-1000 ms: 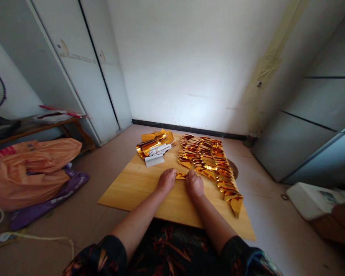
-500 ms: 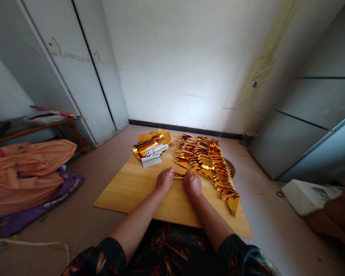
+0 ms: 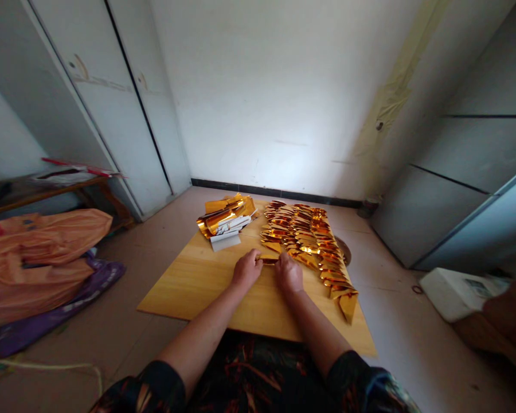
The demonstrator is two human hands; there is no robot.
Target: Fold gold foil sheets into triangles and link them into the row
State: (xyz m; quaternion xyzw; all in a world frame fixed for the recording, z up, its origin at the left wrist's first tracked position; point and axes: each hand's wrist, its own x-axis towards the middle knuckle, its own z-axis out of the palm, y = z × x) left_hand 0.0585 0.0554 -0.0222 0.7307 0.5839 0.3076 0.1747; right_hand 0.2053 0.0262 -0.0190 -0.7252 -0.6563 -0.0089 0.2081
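A narrow piece of folded gold foil paper (image 3: 268, 261) stretches between my two hands, just above the wooden board. My left hand (image 3: 247, 268) is closed on its left end, and my right hand (image 3: 289, 272) pinches the right end. The fingertips are partly hidden behind the knuckles. Beyond my left hand lies a loose pile of gold foil sheets (image 3: 227, 215) with white backs showing. Beyond and to the right of my right hand, several rows of folded gold foil pieces (image 3: 303, 229) overlap one another.
The wooden board (image 3: 176, 292) stands before my lap. On the left are an orange cloth-like heap (image 3: 47, 246), a purple bag (image 3: 69, 307) and a wooden bench (image 3: 86, 183). A grey cabinet (image 3: 464, 155) and a white box (image 3: 449, 292) stand at the right.
The foil piece between my hands has turned slightly and now shows a darker, narrow face. Both hands stay almost in the same place, still gripping it.
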